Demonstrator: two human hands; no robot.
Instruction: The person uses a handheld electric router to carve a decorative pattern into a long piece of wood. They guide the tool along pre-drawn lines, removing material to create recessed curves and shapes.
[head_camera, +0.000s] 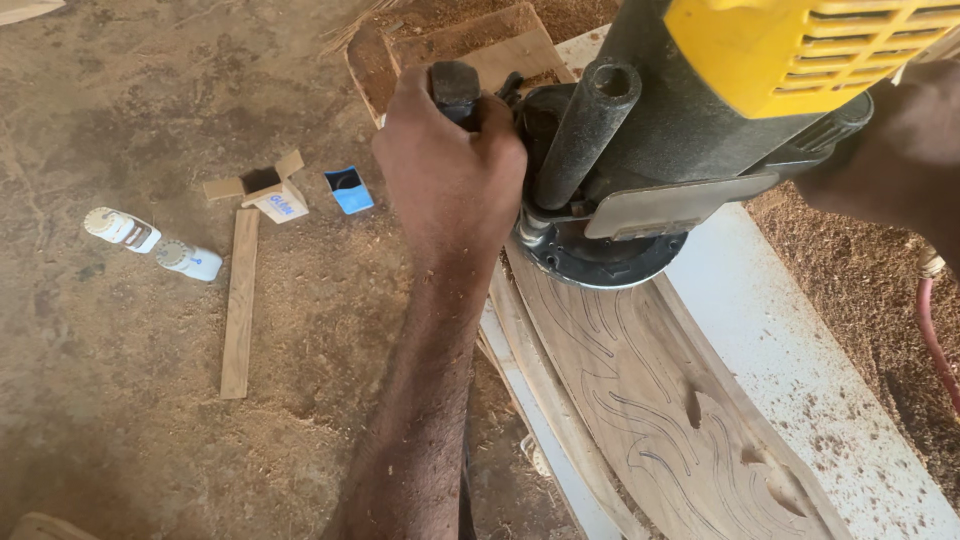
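Both hands (450, 165) on router (640, 150)

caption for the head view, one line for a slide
Left hand grips the side handle of a yellow-topped router standing on a curved, pencil-marked wooden panel.

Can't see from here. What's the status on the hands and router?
Left hand shut on router handle. Right hand mostly hidden. Router on curved wooden panel. Nothing blocking.

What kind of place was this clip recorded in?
Most likely a woodworking shop with an earthen floor. The left hand grips the handle of a yellow-topped router standing on a curved wooden panel marked with pencilled carving lines, and sawdust lies thick around it.
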